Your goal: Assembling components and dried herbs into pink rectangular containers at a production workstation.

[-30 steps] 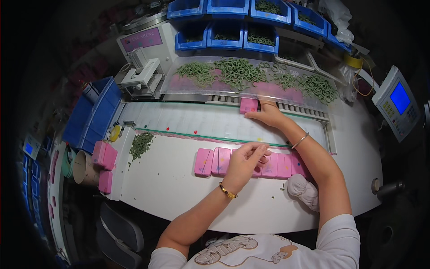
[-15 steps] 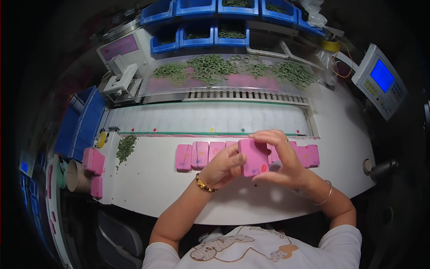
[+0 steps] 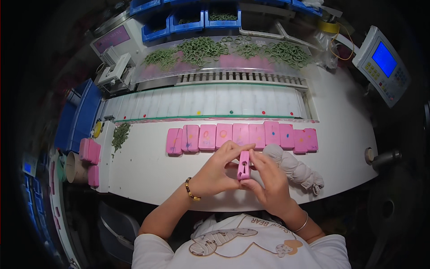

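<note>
Both hands, left hand [image 3: 214,172] and right hand [image 3: 268,181], are pinching a small pink block [image 3: 244,165] edgewise above the table [image 3: 148,175]; it is looking light and stiff, each grip clamped on its narrow sides.

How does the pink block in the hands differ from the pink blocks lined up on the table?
The held pink block is raised and turned on edge, pinched by the left hand and right hand. The row of pink blocks lies flat, side by side, untouched. Both share the same pink colour.
</note>
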{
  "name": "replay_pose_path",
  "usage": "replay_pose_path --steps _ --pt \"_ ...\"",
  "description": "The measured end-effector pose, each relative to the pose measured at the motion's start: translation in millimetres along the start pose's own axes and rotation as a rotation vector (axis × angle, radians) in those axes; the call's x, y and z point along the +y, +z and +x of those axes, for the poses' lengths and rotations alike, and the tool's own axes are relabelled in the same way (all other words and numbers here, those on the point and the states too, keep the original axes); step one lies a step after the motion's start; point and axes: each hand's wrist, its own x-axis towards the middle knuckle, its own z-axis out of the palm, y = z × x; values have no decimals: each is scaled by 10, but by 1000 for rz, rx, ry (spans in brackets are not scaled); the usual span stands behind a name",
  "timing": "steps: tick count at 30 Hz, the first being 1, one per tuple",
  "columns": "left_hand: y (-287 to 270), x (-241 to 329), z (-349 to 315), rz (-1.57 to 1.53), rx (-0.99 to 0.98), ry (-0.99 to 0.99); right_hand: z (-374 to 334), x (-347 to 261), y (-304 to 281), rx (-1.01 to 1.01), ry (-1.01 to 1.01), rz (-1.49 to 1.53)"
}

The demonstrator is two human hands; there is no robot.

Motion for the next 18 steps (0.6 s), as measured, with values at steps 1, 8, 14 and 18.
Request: replay_pose_path --steps 1,8,14,18 --pt "-28 -2 -11 34 11 16 -23 -2 42 24 -52 -94" --pt "169 -94 -63 -330 264 -94 58 -28 53 220 302 277" --pt "270 -206 -13 -781 417 103 134 -34 80 191 73 188" --pt "252 -280 50 -1101 506 -2 -12 -186 222 -69 -138 78"
